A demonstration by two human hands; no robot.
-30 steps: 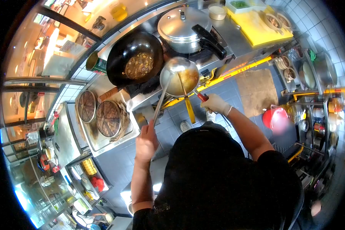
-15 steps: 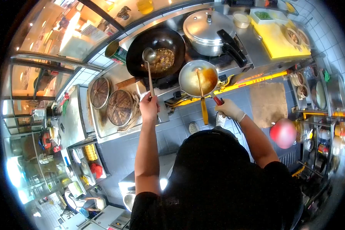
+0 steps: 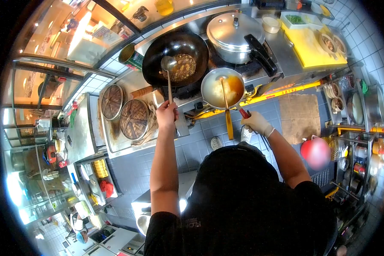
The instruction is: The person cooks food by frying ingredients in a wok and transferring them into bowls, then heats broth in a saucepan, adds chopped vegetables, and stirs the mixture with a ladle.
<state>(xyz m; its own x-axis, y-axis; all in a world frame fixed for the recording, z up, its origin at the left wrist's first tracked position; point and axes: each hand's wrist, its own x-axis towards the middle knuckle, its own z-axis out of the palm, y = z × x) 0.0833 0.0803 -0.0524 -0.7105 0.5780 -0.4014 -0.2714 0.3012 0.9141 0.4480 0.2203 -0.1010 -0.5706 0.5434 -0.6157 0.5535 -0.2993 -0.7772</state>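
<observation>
The bare left hand [image 3: 167, 114] was closed around a long-handled metal ladle [image 3: 168, 64], its bowl inside a round black wok [image 3: 153, 53] of brown food [image 3: 183, 67]. The pale-gloved right hand [image 3: 258, 124] clasped the red handle of a silver metal pan [image 3: 207, 87]. From the pan, the wok lay at ten o'clock, a yellow-handled utensil [image 3: 229, 123] pointed to six.

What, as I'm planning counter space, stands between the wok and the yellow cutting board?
The head view shows a pressure cooker, then a small round container, between the wok and yellow cutting board.
</observation>
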